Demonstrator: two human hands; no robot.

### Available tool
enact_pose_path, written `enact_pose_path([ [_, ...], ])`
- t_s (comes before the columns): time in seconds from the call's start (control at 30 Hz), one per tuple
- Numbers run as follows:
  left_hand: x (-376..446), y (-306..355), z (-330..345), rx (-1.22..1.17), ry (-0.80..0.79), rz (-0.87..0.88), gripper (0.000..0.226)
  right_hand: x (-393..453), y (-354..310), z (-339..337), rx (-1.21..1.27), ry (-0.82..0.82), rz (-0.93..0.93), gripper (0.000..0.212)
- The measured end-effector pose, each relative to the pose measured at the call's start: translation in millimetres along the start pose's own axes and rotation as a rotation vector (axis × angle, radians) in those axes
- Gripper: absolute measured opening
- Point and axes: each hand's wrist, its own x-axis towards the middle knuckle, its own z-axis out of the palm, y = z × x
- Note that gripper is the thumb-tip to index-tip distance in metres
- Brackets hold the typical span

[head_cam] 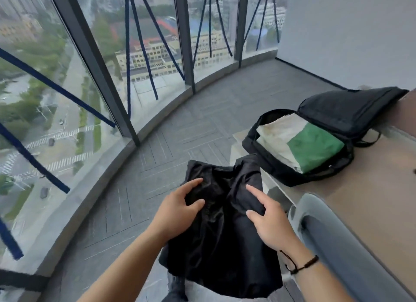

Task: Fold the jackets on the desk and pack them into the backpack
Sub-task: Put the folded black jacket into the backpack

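Done: white-and-green jacket point(301, 142) lies folded in our open backpack point(337, 121)
Left: black jacket point(220, 234) needs folding, packing
Hands: our left hand point(177, 209) and right hand point(270, 225) grasp it

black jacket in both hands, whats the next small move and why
Probably fold it in half once more. The black jacket hangs loose and crumpled, held off the desk by the left hand and right hand. The open backpack already holds a folded white-and-green jacket, so the black one likely needs to be a compact bundle to fit on top.
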Motion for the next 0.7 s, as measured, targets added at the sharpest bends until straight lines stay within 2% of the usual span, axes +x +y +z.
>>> enact_pose_path([
  [0.13,101.9,9.5,-4.3,0.026,-0.13,0.116,0.05,64.9,-5.5,-1.4,0.021,0.144,0.069,0.06],
  [0.33,244.8,63.2,0.9,-0.008,-0.377,0.267,0.048,139.1,-28.1,-33.7,0.033,0.401,0.199,0.062],
  [0.57,365.6,114.1,52.9,-0.029,-0.614,0.36,0.048,197.9,-16.5,-90.8,0.086,0.642,0.331,0.063],
  [0.7,437.4,138.3,102.1,-0.001,-0.658,0.41,0.052,251.0,15.5,-134.8,0.13,0.745,0.343,0.064],
])
